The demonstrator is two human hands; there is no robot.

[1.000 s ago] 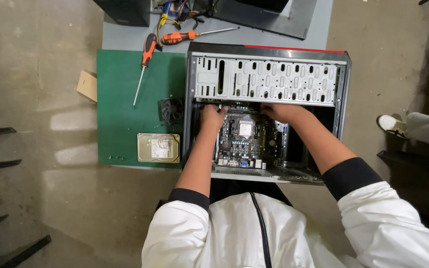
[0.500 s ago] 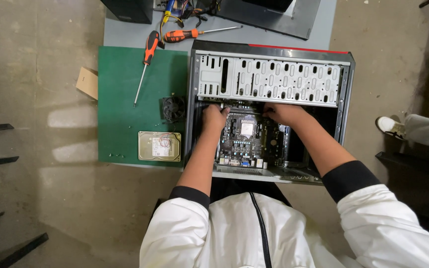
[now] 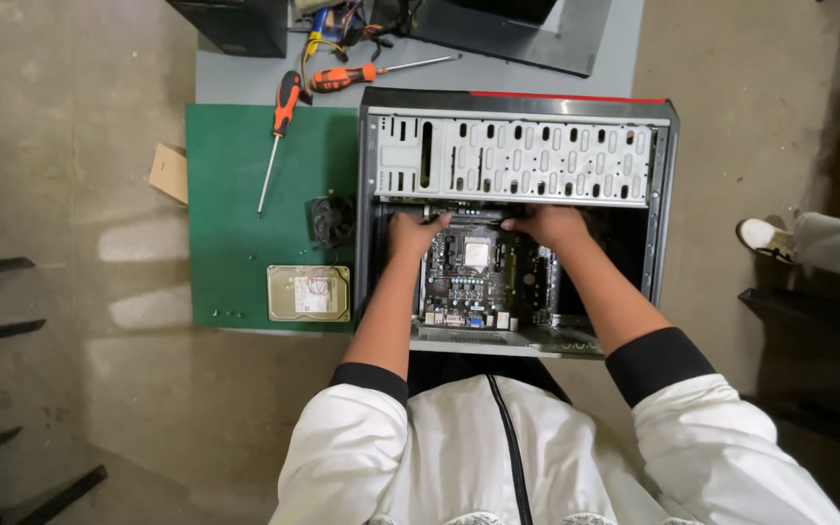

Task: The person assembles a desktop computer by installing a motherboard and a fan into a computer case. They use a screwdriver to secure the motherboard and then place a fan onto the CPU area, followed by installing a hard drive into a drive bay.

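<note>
An open computer case [image 3: 515, 160] lies on its side on the table, with a dark motherboard [image 3: 483, 277] inside it. My left hand [image 3: 412, 233] grips the far left corner of the motherboard. My right hand [image 3: 550, 226] grips its far right edge, just under the perforated metal drive cage. Both forearms reach into the case from the near side. My fingertips are hidden behind the board's far edge.
A green mat [image 3: 245, 214] left of the case holds a hard drive [image 3: 308, 293], a small black fan [image 3: 332, 220] and several screws. Two orange-handled screwdrivers [image 3: 281, 112] lie at the back. Another person's shoe [image 3: 765, 236] is at the right.
Both hands stay on the motherboard's far edge with barely any shift. The camera view has drifted slightly.
</note>
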